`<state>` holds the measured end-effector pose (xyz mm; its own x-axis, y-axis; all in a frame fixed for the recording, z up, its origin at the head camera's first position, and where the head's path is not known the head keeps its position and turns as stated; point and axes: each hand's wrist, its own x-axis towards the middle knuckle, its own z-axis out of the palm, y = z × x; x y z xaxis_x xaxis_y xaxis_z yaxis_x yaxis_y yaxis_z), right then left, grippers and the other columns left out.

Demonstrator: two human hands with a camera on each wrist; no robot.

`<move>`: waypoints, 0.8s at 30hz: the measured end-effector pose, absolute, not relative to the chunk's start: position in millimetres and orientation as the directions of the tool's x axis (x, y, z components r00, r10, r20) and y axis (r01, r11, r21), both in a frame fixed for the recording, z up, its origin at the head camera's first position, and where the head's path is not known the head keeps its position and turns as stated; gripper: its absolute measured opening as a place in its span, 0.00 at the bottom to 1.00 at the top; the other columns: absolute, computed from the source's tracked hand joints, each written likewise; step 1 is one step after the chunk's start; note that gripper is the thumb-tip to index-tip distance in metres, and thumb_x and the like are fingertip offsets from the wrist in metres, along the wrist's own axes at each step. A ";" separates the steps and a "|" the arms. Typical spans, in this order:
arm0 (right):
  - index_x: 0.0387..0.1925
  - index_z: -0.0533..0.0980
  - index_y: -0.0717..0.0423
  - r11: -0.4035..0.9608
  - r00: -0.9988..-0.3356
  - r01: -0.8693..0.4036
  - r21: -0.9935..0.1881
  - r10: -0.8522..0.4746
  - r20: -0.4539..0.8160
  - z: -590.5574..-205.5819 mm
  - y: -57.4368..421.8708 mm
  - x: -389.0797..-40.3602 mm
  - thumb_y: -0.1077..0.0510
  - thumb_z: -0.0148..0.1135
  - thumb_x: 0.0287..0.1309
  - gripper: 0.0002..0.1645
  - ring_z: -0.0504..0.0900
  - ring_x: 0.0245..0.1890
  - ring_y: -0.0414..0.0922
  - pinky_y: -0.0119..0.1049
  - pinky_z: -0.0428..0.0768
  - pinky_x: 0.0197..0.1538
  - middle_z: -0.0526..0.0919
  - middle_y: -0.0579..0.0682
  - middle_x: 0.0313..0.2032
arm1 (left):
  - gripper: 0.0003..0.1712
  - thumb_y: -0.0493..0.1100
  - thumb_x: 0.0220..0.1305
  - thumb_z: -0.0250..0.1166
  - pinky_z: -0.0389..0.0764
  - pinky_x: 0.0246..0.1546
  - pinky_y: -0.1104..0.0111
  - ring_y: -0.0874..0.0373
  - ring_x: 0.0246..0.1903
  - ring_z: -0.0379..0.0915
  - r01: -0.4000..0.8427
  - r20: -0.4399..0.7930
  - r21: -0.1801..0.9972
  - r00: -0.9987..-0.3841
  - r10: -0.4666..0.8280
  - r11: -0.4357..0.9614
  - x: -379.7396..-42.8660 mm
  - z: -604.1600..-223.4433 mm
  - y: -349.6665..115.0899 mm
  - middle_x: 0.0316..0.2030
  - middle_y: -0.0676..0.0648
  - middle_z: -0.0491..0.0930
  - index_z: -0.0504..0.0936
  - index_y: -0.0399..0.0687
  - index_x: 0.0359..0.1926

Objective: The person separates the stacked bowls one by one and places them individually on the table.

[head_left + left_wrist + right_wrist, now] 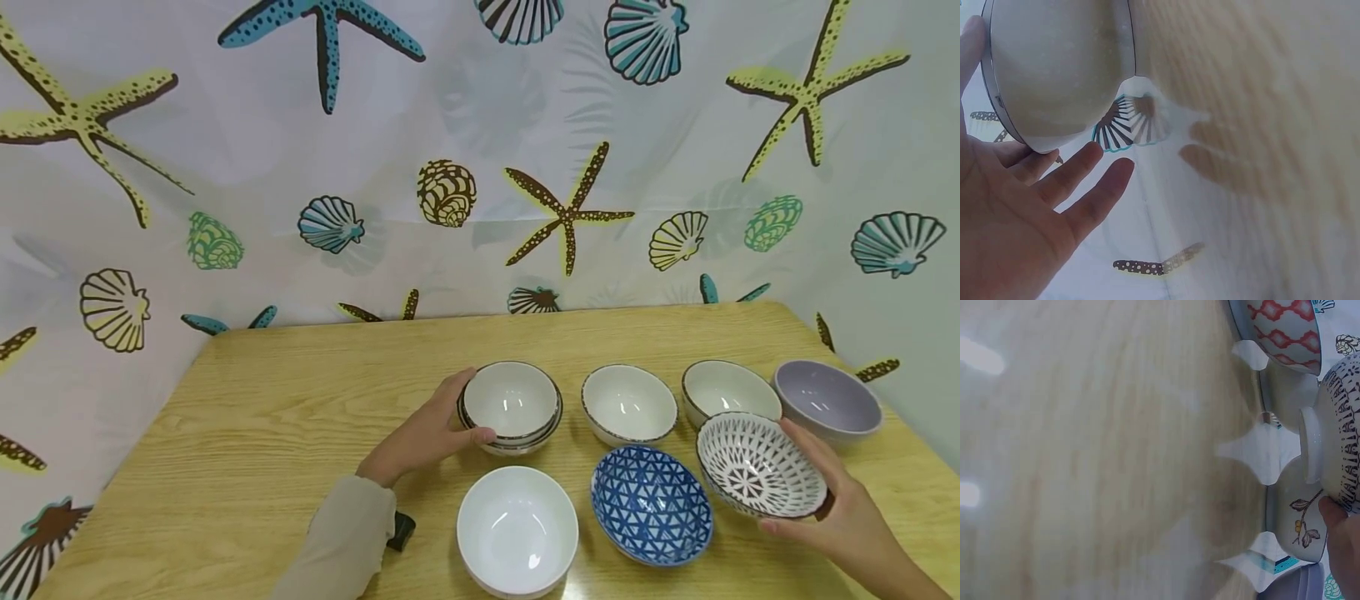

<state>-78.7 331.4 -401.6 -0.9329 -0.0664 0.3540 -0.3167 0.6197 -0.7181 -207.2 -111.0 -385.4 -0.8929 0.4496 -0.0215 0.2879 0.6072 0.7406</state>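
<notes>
A stack of white bowls with dark rims (512, 398) stands mid-table. My left hand (435, 429) holds its left side, thumb at the front rim and fingers behind. The left wrist view shows this hand (1022, 200) against a pale bowl (1063, 69), two fingers spread away from it. On the right, my right hand (840, 500) grips a white bowl with a dark dash pattern (761, 467) by its right side, tilted. In the right wrist view the patterned bowl (1342, 425) is off the table, with my thumb (1336, 522) on its outside.
A plain white bowl (517, 529) and a blue triangle-patterned bowl (651, 504) stand in front. Two dark-rimmed white bowls, one mid-right (628, 404) and one farther right (731, 390), stand behind with a lilac bowl (828, 398). A seashell-print cloth (480, 275) hangs behind the table.
</notes>
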 end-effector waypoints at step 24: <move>0.76 0.41 0.45 0.686 -0.991 -0.098 -0.720 0.000 0.135 -426.9 349.0 -66.0 0.59 0.75 0.44 0.67 0.32 0.71 0.29 0.75 0.38 0.62 0.41 0.61 0.74 | 0.57 0.58 0.56 0.68 0.56 0.68 0.46 0.43 0.72 0.46 0.287 -0.019 0.749 -0.892 0.452 0.597 -206.1 -383.7 -109.4 0.74 0.41 0.47 0.45 0.45 0.75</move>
<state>-66.0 349.0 -426.9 -0.9909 -0.0005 0.1348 -0.0983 0.6865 -0.7205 -206.1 -109.4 -383.7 -0.8919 0.4519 -0.0189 0.2867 0.5972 0.7491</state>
